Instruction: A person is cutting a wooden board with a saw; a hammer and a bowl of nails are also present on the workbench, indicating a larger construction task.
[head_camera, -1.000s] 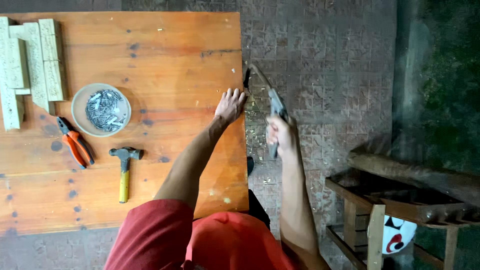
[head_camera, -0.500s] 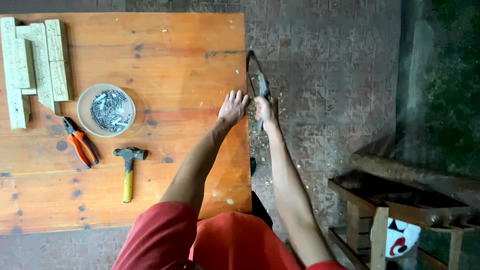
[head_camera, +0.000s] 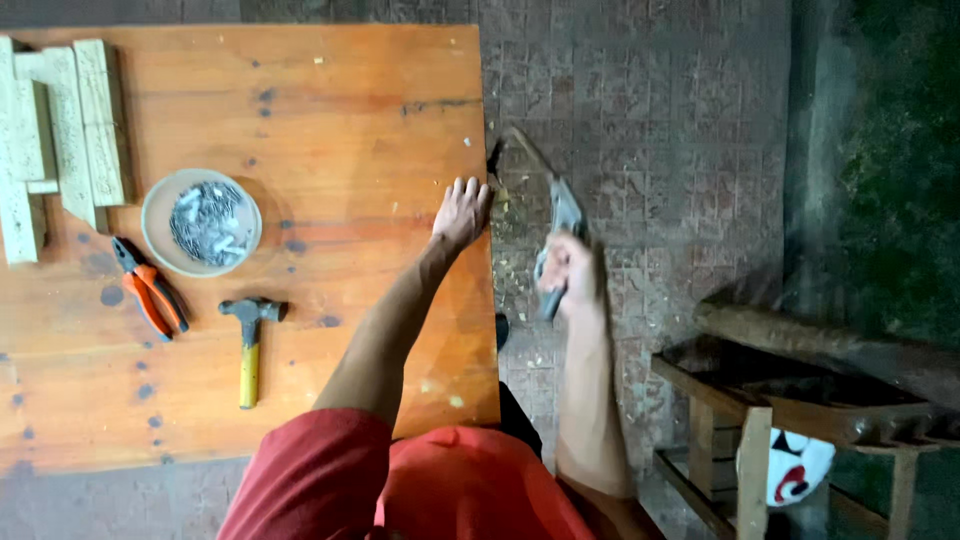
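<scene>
Wooden table (head_camera: 300, 120) under left hand (head_camera: 462, 212); right hand (head_camera: 567, 270) grips handsaw (head_camera: 560, 210).

The one camera sits on my head, looking almost straight down over my red shirt at the wooden table (head_camera: 250, 120) and paved floor, from roughly standing height, I think.
</scene>
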